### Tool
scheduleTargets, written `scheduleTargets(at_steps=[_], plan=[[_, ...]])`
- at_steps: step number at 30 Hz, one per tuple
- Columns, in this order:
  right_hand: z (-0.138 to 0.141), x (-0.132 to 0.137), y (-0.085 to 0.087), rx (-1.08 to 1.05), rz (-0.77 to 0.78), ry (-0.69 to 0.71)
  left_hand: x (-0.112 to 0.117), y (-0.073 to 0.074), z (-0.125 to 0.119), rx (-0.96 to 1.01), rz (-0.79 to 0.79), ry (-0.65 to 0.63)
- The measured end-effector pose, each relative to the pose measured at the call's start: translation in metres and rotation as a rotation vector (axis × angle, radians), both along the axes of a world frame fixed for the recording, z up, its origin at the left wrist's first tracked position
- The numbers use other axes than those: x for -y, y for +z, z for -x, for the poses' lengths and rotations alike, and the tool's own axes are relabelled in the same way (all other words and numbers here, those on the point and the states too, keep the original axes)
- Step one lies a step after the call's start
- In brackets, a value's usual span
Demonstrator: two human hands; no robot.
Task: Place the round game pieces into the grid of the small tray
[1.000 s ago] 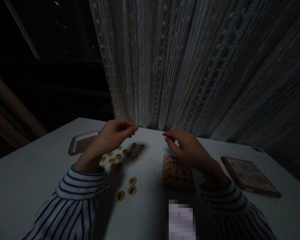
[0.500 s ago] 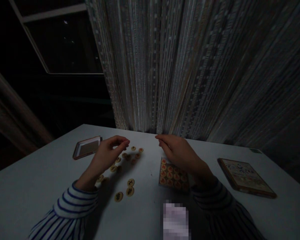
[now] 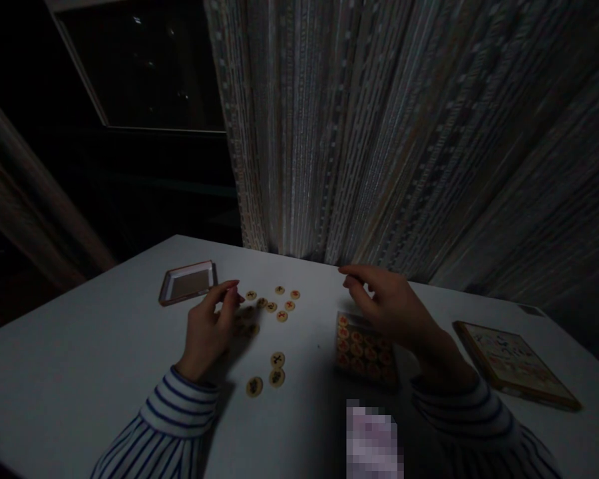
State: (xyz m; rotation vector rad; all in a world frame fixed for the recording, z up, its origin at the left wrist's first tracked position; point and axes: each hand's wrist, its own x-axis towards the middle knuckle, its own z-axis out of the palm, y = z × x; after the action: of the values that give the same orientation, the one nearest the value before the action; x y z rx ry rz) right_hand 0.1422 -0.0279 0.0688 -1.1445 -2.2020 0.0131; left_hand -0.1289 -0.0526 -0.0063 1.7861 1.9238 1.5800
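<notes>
Containers: shallow rimmed tray (image 3: 187, 283) at back left; square tray (image 3: 339, 346) packed with rows of red-marked discs | Loose: round wooden discs (image 3: 282, 317), dark- or red-marked, scattered on white table (image 3: 80, 332) | Left hand (image 3: 210, 330): fingers (image 3: 228, 287) curled together beside discs, any grip unclear | Right hand (image 3: 392, 309): fingers (image 3: 352, 279) slightly apart, above square tray, holding nothing visible

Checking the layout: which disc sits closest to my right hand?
The red-marked disc at the group's right end, by your right hand; others lie farther left.
</notes>
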Motion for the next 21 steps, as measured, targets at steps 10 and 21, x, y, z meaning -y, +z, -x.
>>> scheduleTargets(at_steps=[10, 21], plan=[[0.017, 0.002, 0.023, 0.028, -0.078, 0.000, -0.002, 0.001, 0.006, 0.064, -0.076, 0.032], [0.013, -0.010, 0.015, 0.043, -0.138, 0.018, -0.007, -0.011, 0.004, -0.054, -0.089, -0.018]])
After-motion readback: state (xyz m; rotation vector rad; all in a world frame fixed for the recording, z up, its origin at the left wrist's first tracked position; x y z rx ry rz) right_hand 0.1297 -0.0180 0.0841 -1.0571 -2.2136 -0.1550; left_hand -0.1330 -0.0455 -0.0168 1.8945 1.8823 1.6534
